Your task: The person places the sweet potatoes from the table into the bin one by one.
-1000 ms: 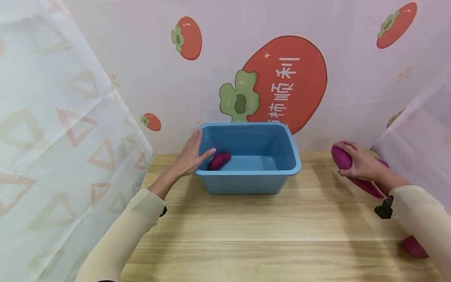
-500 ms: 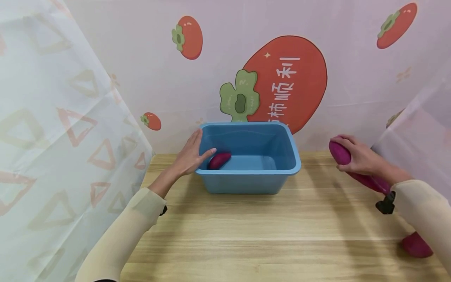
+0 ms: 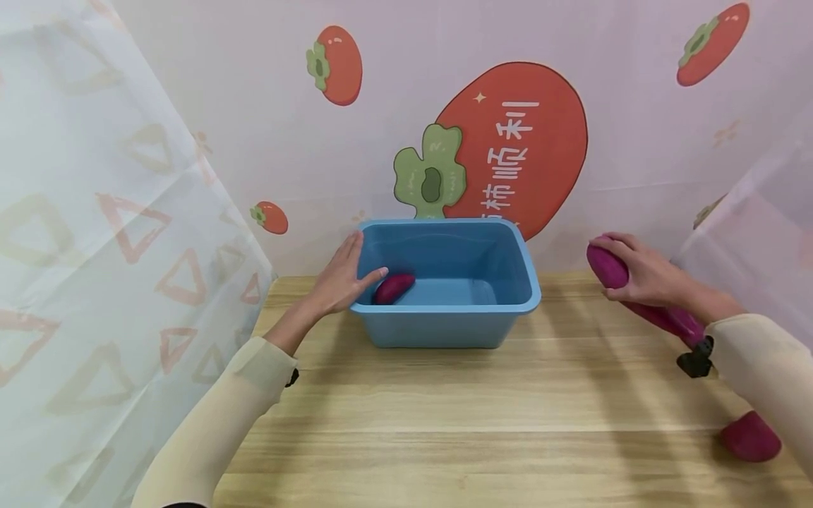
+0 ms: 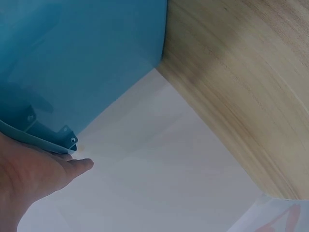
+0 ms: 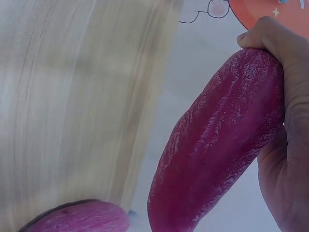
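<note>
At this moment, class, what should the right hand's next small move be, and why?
Probably carry the held sweet potato leftward over the blue basin: the right hand grips it out to the basin's right, the left hand touches the basin, and another sweet potato already lies inside.

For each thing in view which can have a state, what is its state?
Blue basin: upright, open-topped.
Inner sweet potato: lying at the basin's left end.
Held sweet potato: gripped, apparently off the table.
Near sweet potato: lying on the table.
Left hand: fingers extended, touching the basin's left rim.
Right hand: gripping a sweet potato.
</note>
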{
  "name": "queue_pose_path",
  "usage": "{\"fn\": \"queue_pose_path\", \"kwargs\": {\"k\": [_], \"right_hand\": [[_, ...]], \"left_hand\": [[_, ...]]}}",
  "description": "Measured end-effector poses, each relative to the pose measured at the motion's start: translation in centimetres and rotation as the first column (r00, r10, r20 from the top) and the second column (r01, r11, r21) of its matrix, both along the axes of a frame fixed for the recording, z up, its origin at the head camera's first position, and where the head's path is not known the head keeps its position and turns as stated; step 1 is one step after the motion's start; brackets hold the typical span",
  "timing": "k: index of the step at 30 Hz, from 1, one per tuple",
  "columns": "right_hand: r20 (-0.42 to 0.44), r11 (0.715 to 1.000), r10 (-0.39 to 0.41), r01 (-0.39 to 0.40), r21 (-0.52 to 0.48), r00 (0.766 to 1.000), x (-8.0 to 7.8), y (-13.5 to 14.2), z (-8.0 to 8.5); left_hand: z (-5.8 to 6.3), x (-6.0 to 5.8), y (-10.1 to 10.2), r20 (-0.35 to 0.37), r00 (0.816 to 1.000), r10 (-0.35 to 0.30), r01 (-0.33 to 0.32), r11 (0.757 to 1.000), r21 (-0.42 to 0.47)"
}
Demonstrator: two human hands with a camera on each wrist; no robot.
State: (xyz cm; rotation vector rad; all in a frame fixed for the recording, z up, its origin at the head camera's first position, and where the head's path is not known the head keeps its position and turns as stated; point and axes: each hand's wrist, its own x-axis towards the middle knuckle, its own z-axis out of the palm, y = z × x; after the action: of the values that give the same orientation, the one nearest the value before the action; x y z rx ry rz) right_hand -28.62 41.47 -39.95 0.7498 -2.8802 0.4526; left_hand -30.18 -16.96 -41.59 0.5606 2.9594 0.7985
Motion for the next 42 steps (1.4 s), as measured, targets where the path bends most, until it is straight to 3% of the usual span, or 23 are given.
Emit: {"fn": "queue_pose_path", "kwargs": {"k": [29, 42], "right_hand": [[0.035, 0.998, 0.065, -0.065, 0.017, 0.997, -0.9, -4.0, 4.3], [-0.01, 0.993, 0.12, -0.119, 0.024, 0.993, -1.4, -5.1, 5.8]], "left_hand": [[1.1, -0.4, -0.1, -0.018, 0.999, -0.049, 0.048, 0.997, -0.064], [0.8, -0.9, 0.4, -0.01, 0.999, -0.042, 0.04, 0.994, -0.103]]}}
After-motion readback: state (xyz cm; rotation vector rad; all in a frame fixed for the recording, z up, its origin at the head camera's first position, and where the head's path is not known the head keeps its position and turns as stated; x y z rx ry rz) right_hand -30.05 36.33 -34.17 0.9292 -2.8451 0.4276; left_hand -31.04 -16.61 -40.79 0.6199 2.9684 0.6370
